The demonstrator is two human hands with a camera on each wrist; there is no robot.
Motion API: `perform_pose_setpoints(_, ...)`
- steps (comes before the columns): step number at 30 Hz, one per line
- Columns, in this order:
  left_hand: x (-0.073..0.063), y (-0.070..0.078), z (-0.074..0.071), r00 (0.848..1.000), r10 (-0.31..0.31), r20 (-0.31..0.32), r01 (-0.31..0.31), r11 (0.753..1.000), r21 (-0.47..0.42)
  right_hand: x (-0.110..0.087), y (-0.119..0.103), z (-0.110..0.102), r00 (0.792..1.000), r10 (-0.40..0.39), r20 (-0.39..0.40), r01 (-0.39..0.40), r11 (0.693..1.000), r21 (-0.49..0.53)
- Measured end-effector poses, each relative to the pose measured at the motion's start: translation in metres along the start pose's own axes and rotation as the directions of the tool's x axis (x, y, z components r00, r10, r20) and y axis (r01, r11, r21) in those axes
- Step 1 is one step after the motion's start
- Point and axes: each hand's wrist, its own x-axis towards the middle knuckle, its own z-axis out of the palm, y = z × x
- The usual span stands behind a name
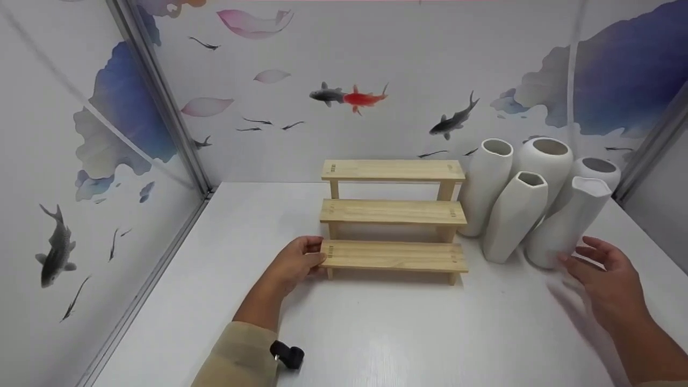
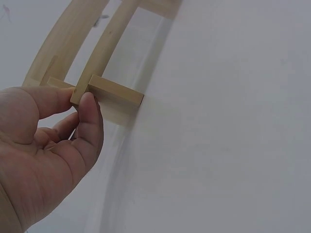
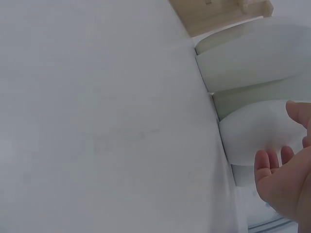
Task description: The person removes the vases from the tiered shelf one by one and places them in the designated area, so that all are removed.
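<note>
A three-step wooden stand (image 1: 395, 255) stands upright on the white table. My left hand (image 1: 294, 265) pinches the left end of its lowest board between thumb and fingers, as the left wrist view shows close up at the board's corner (image 2: 80, 92). To the stand's right, several white vases are grouped closely together. My right hand (image 1: 613, 277), fingers loosely bent and apart, is beside the front right vase (image 1: 559, 231). Its thumb is close to the vase's lower side; whether it touches, I cannot tell.
Behind the front vases stand a tall round-mouthed vase (image 1: 488, 188) and a wider one (image 1: 545, 150). A faceted vase (image 1: 516, 215) is between the stand and the front right vase. White walls with painted fish enclose the table; a metal frame (image 1: 166, 102) edges the left corner.
</note>
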Motion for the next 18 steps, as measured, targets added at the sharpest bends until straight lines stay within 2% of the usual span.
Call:
perform_pose_setpoints(6,0.0,0.001,0.0,1.0,-0.014,-0.009,0.014,1.0,0.007,-0.012,-0.006,0.012,0.997,-0.038,0.065,0.036,0.999,0.026)
perform_pose_setpoints(12,0.002,-0.002,0.0,1.0,-0.005,-0.012,0.005,1.0,0.021,-0.024,-0.018,0.039,0.991,-0.075,0.11,0.065,0.994,0.088)
perform_pose_setpoints(18,0.002,-0.001,-0.001,1.0,-0.009,-0.016,0.009,1.0,0.022,-0.032,-0.026,0.067,0.975,-0.142,0.17,0.116,0.981,0.154)
